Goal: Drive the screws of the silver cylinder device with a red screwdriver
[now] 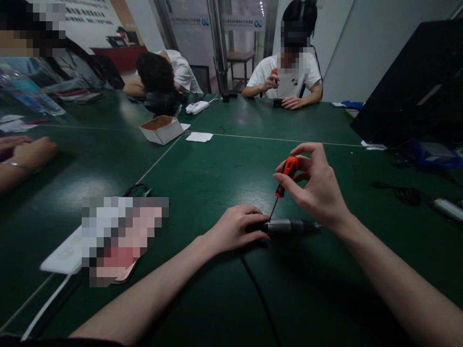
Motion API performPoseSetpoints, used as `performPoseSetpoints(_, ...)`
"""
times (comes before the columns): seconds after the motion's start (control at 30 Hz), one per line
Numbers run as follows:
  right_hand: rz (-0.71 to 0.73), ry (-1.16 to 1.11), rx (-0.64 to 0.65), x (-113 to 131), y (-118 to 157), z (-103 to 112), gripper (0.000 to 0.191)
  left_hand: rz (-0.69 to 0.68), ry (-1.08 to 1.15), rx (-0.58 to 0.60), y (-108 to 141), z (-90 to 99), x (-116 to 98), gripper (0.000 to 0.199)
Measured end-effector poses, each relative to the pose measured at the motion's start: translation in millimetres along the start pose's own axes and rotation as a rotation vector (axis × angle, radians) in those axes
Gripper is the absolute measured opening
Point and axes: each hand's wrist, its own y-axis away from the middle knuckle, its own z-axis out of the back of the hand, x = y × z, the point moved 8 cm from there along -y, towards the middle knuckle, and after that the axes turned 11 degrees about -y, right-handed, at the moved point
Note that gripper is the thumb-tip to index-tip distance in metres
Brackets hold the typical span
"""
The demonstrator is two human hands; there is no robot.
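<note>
An orange and black screwdriver (pixel 289 167) is pinched by its handle between the fingertips of my right hand (pixel 318 185). It leans a little, and its thin shaft runs down to the dark cylindrical tool (pixel 285 226) lying on the green table. The tip meets the tool's body near my left fingertips; the exact contact spot is too small to make out. My left hand (pixel 240 226) is closed round the tool's left end and hides that part. A black cable (pixel 258 289) comes out from below my left hand toward the near edge.
On the left lie a white power strip (pixel 61 250) and a pinkish blurred item (pixel 144 236). A small open box (pixel 162 130) and paper (pixel 199 137) are farther back. Two people sit across; a co-worker's hand (pixel 34 152) rests at left. A large black panel (pixel 408 86) stands right.
</note>
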Motion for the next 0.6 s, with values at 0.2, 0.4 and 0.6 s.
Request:
performPoseSetpoints(0.2,0.056,0.069,0.067,5,0,-2,0.03,0.006,0.015,0.007,0,0.9,0,0.038)
performPoseSetpoints(0.4,0.06,0.086,0.111,4,-1,-5,0.034,0.018,0.023,0.024,0,0.7,1,0.039)
performPoseSetpoints(0.6,-0.007,0.021,-0.011,-8,-3,3,0.04,0.016,0.027,0.006,1,-0.4,3,0.039)
